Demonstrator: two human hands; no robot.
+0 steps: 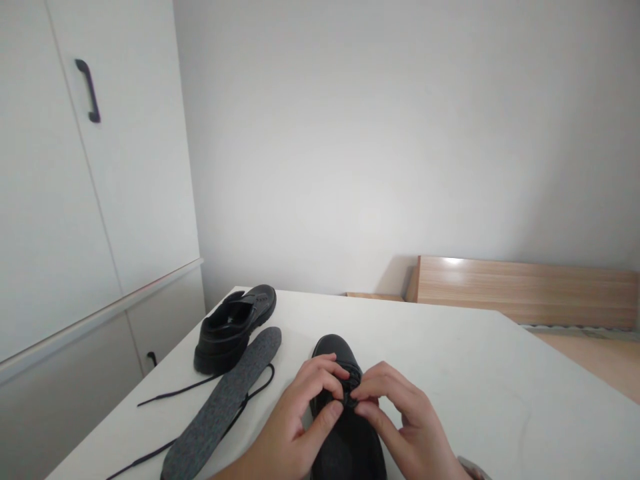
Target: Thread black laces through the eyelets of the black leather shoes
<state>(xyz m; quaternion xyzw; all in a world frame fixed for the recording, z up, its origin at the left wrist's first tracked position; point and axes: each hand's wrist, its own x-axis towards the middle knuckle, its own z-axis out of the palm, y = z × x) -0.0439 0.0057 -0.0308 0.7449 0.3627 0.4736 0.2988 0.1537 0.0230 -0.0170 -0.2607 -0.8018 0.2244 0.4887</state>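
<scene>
Left hand (311, 404), right hand (404, 415), pinching laces (352, 381), black shoe (332, 345)

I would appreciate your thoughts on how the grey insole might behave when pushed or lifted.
The grey insole is probably light for its size, since it looks thin. Its felt-like surface suggests it may flex if lifted by one end, though stiffness is hard to tell. Lying flat, it seems unlikely to roll, but might drag the black lace beneath it.
</scene>
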